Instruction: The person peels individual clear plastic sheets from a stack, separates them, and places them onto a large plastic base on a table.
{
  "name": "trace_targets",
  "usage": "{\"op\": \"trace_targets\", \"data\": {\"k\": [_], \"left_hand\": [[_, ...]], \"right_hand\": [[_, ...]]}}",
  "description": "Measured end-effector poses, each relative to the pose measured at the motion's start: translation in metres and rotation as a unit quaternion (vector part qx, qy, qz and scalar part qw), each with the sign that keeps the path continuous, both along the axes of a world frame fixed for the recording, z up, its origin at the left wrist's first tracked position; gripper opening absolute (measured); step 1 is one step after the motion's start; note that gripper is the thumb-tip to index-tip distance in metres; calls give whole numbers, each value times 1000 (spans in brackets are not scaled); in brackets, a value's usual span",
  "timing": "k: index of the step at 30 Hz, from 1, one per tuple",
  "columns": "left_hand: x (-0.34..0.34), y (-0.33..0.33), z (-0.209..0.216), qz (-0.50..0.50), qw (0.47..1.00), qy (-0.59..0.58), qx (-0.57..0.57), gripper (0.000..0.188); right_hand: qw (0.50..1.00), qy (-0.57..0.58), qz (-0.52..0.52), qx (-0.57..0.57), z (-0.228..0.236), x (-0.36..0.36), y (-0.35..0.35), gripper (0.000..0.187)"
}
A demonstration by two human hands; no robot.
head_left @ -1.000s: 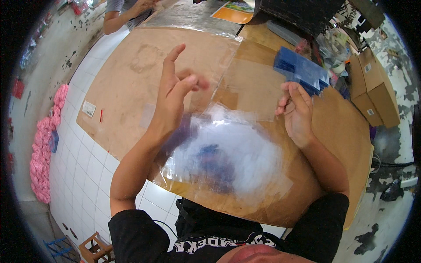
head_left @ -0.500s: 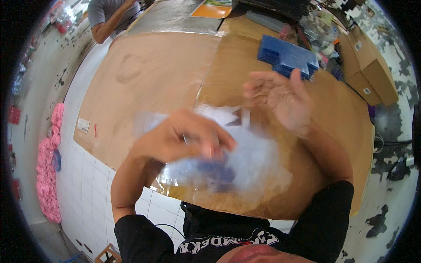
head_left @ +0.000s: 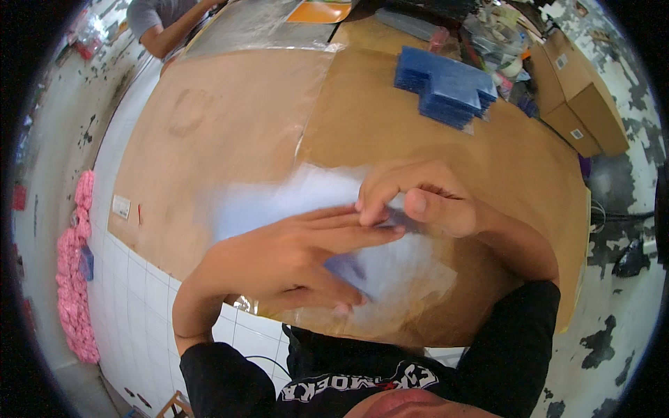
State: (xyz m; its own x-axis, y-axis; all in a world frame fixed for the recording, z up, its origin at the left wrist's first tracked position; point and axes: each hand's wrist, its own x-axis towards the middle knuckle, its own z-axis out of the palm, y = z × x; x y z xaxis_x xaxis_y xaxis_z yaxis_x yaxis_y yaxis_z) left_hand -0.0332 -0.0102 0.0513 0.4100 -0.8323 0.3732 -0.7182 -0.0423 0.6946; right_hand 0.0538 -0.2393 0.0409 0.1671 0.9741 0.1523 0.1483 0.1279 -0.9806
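A translucent, whitish-blue plastic sheet (head_left: 279,202), blurred in parts, lies on the brown-covered table beneath my hands. Over it my left hand (head_left: 296,254) is stretched out palm down, fingers apart, with thumb near a darker blue patch. My right hand (head_left: 432,198) meets the left fingertips from the right. Its fingers bend downward while the thumb stands away from them, and nothing shows between. Whether either hand presses on the plastic is hard to see. Farther off to the right sits a stack of blue plastic pieces (head_left: 446,83) with a stepped outline.
Brown sheeting covers the table (head_left: 216,118). A cardboard box (head_left: 578,97) stands at the far right, beside a heap of plastic bags (head_left: 491,45). Another person's arm (head_left: 174,31) rests at the far left edge. Pink bundles (head_left: 73,279) lie on the left.
My right hand has come down and left from its raised position, up to the left fingertips. My left hand has flattened and spread its fingers. The view has shifted slightly.
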Motion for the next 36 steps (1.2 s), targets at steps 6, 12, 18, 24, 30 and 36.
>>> {"op": "trace_targets", "data": {"k": [6,12,18,24,30,36], "left_hand": [[-7,2,-18,-23,999,20,19,16],[-6,1,-24,45,984,-171,9,15],[-12,-14,-43,56,972,-229,10,9],[-16,-16,-42,83,972,-220,27,10],[-16,-16,-39,61,992,-10,106,48],[-13,-17,-44,93,982,-164,-3,30]], "right_hand": [[976,-163,-68,125,-25,-33,28,51],[972,-219,-79,42,-1,-12,13,45],[931,-335,-114,85,-7,-21,21,44],[940,-335,-59,30,-5,-14,16,45],[949,-305,-66,35,-12,-25,22,48],[950,-294,-86,50,-11,-27,23,50]]}}
